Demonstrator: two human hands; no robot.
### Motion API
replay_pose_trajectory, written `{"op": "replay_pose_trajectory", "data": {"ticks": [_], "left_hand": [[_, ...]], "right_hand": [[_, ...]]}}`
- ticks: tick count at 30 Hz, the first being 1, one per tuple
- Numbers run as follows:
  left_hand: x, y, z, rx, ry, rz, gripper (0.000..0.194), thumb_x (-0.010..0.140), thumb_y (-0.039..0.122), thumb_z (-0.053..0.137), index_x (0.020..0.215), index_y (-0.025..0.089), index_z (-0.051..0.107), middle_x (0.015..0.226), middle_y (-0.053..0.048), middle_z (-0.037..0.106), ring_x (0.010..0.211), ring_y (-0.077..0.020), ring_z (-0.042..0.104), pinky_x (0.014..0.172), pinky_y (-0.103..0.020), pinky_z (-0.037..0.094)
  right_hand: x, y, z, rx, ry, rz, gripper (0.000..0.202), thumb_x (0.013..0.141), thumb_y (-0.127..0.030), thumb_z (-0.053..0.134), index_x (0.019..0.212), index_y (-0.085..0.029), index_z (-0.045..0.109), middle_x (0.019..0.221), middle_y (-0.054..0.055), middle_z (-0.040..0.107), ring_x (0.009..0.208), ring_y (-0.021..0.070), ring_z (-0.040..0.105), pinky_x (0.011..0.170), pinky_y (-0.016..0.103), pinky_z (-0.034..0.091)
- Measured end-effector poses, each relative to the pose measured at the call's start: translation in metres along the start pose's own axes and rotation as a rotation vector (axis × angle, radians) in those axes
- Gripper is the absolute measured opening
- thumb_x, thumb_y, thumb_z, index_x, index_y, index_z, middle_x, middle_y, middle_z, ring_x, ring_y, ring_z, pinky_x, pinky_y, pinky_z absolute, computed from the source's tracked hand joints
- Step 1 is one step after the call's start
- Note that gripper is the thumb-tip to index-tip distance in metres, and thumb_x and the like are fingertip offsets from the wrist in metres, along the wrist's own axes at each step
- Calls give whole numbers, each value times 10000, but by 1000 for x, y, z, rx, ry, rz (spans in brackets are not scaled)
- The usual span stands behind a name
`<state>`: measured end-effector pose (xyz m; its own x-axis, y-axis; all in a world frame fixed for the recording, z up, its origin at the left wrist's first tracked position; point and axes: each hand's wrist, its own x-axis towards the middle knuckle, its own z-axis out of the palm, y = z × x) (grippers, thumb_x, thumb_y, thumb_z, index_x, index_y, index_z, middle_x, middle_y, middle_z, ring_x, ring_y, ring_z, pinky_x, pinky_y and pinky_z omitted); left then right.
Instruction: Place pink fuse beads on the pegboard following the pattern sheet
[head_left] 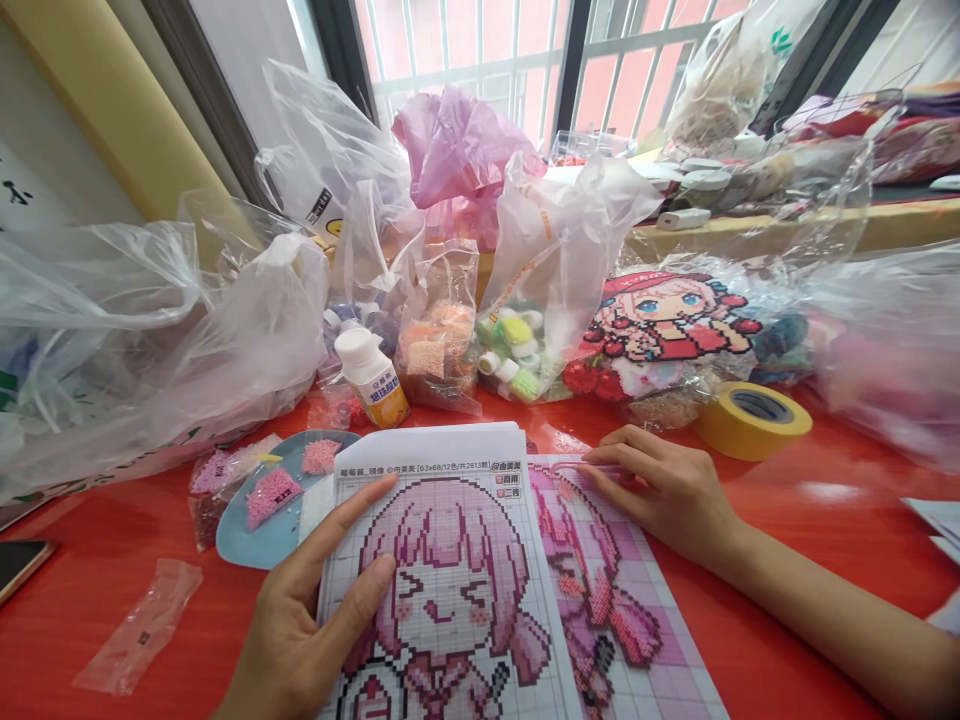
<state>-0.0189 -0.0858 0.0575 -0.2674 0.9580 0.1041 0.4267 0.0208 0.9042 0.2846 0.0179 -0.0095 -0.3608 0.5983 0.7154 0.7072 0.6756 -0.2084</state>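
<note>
My left hand (311,610) grips the left edge of a printed chart (450,560) showing a pink-haired pixel character, with thumb and forefinger on top of the paper. The chart overlaps a beaded sheet (637,600) with pink and dark beads forming a similar figure. At the top of that sheet, my right hand (660,490) has its fingers bent together around a thin pinkish tool (574,465), its tip resting near the beads. Left of the chart, a light blue tray (232,530) holds small packets of pink beads (274,497) and white beads.
A white-capped bottle (371,378), bags of orange beads (429,350) and green bottles (517,350), a finished beaded character (675,320) and a yellow tape roll (754,420) line the red table's back. A flat plastic wrapper (142,625) and phone (21,565) lie left.
</note>
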Motion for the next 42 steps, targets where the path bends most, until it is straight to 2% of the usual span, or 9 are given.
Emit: {"op": "replay_pose_trajectory", "data": {"ticks": [6,23,31,34,39,42], "left_hand": [[0,2,0,1,-1,10,430,788,439,690,1205,336,697,1234,35,730,1213,-284,631,1007,-346,522],[-1,2,1,-7,4,9,383,801,427,685,1183,390,699,1237,87,724,1239,-246,613,1015,-283,509],[0,1,0,-9,-1,-2,405,787,444,691,1186,374,701,1226,67,731,1215,-252,630,1022,-302,505],[-1,0,0,-9,-4,-6,417,788,445,685,1196,359,698,1207,51,740,1181,-260,652,1014,-323,514],[-2,-4,1,5,-16,3,413,797,443,678,1205,382,687,1238,72,724,1226,-243,621,1049,-309,477],[-2,-7,1,16,-21,18,419,796,443,679,1208,365,690,1243,54,723,1226,-250,620,1052,-318,476]], "right_hand": [[0,0,1,1,-4,9,218,922,-334,591,781,-213,705,717,11,672,534,72,583,484,189,433],[-1,1,1,-3,1,-9,176,911,-311,618,794,-208,699,719,1,667,539,69,584,491,190,434],[0,0,0,7,12,-31,152,903,-286,627,791,-201,686,718,-1,658,532,68,577,481,187,439],[0,-1,0,46,78,-39,41,894,-206,627,889,-194,665,782,13,645,546,67,567,486,187,458],[-1,-7,-2,89,253,-82,332,892,-91,555,1201,-212,562,953,73,641,826,163,651,662,271,560],[-3,-12,-5,90,237,-180,358,890,-67,550,1217,-214,554,956,64,653,880,172,658,747,296,571]]}}
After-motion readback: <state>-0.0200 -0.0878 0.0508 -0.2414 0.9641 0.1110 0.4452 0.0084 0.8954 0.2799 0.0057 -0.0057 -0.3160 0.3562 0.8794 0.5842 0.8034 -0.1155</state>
